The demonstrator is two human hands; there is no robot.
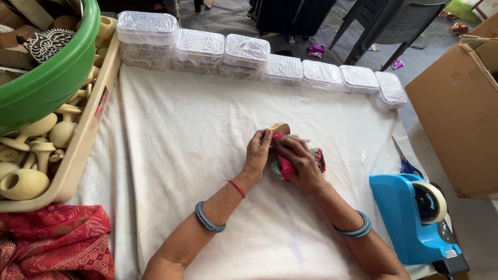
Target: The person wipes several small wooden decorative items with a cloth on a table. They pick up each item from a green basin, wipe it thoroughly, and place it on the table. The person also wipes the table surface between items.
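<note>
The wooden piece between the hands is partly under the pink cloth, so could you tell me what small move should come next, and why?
Probably rub the cloth once more along the wooden piece. The left hand pinches its lower end, the right hand presses the bunched pink cloth against it, and only the top end shows bare above the white sheet.

A table (171, 150) is covered with a white cloth (207, 129). Along its far edge runs a row of clear plastic boxes (249, 59) with lids, some stacked two high. On the left sits a long beige tray (83, 145) full of pale wooden pieces (36, 150). A red patterned cloth (52, 241) lies at the near left corner. On the right stands a blue tape holder (412, 218), and behind it what may be blue scissors (407, 163)
</note>
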